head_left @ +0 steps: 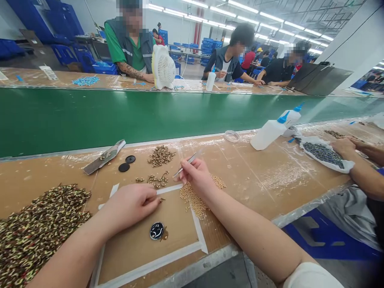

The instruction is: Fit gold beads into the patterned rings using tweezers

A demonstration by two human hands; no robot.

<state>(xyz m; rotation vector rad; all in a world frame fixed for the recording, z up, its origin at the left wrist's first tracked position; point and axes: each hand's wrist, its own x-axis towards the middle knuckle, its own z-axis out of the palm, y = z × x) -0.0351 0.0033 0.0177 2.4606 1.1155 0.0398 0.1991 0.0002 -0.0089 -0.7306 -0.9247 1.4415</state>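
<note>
My right hand (195,173) is closed on metal tweezers (191,159), whose lower tip points left over the table. Beneath that hand lies a spread of small round cream beads (193,199). My left hand (138,203) rests over a taped brown sheet (129,252), its fingertips pinching a tiny dark piece with a pale part (162,199). Near it on the sheet sits a small round dish of black glossy liquid (156,231). Beyond my hands are a loose scatter of small brown-and-cream pieces (160,180) and a denser heap of similar pieces (161,156).
A large pile of brown-and-yellow pieces (39,228) covers the left. Two black discs (124,167) lie by a folded strip (105,157). White squeeze bottles (268,135) and a clear lid (232,136) stand right. A green belt (132,116) crosses beyond; a co-worker's hand (343,147) is at right.
</note>
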